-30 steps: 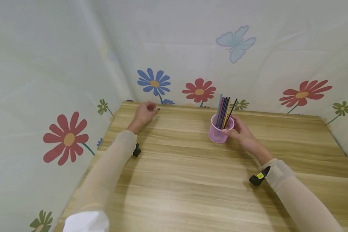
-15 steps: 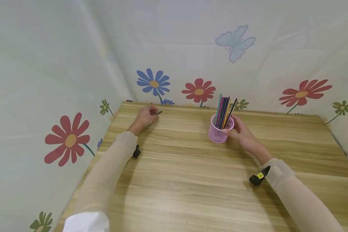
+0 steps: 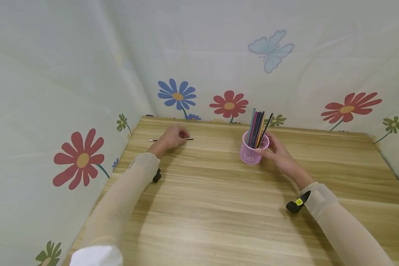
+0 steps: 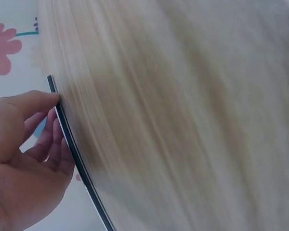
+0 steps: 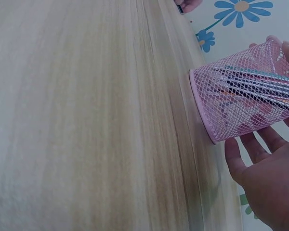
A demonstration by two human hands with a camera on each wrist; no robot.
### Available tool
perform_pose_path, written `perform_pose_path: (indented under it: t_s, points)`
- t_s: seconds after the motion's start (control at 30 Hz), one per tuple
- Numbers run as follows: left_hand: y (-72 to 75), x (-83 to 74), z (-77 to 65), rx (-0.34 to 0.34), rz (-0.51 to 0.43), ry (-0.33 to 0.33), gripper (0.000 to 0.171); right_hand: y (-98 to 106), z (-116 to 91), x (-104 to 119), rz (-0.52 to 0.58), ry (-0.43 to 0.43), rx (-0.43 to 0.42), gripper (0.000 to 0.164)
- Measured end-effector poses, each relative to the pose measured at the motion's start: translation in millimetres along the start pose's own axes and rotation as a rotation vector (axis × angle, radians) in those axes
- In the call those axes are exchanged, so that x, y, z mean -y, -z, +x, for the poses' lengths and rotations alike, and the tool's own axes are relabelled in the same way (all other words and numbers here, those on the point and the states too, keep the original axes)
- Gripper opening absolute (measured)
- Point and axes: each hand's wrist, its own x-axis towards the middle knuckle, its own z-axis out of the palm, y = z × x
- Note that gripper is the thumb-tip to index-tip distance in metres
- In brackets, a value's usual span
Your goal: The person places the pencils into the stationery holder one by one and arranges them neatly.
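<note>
Near the table's far left, my left hand (image 3: 173, 137) pinches a slim dark pencil (image 4: 76, 151) between thumb and fingertips. Seen from the head, the pencil runs sideways behind the hand, its pale end (image 3: 152, 140) showing on the left and its dark tip on the right. Whether it touches the tabletop, I cannot tell. Farther right stands a pink mesh pen cup (image 3: 248, 156), upright on the table. Several coloured pencils (image 3: 256, 127) lean inside it. My right hand (image 3: 279, 155) grips the cup from its right side, the thumb at the near rim and fingers around the back.
The wood-grain table (image 3: 199, 199) stretches toward me and to both sides. A pale cloth backdrop (image 3: 206, 59) with printed flowers and a butterfly rises behind its far edge and along the left. A black wrist camera (image 3: 294, 207) sits on the right forearm.
My left hand has come slightly nearer and to the right. The pencil in it, earlier mostly hidden, now shows at both ends and lies sideways. The right hand and the cup stay put.
</note>
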Motion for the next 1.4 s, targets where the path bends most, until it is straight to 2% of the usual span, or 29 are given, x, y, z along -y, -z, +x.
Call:
perform_pose_path:
  t_s: [0.27,0.47,0.73,0.9,1.03,1.23,1.4]
  points:
    - [-2.7,-2.4,-0.9,0.022,0.022,-0.017,0.016,1.5,0.2,-1.9,-0.001,-0.003,0.002,0.074]
    - [-5.0,-3.4,-1.9,0.018,0.079,-0.039,0.015,0.5,-0.3,0.8,0.009,-0.011,0.009,0.075]
    - [-0.6,-3.1,-3.0,0.049,0.12,-0.03,0.013,-1.5,-0.1,2.3,0.011,-0.007,0.003,0.074]
    - [5.2,-8.0,-5.4,0.067,0.102,-0.036,0.014,-1.1,-0.8,1.7,0.003,0.0,-0.002,0.073]
    - [8.5,-13.4,-6.8,0.057,0.056,-0.05,0.016,0.3,-0.7,-1.7,0.001,0.01,-0.007,0.073]
    - [11.8,-29.2,-5.5,0.015,0.028,-0.126,0.023,-0.8,-1.9,-1.1,-0.003,-0.005,0.0,0.074]
    - [13.9,-59.4,-8.4,0.001,0.01,-0.203,0.021,-1.9,-2.3,0.2,0.003,-0.011,0.0,0.073]
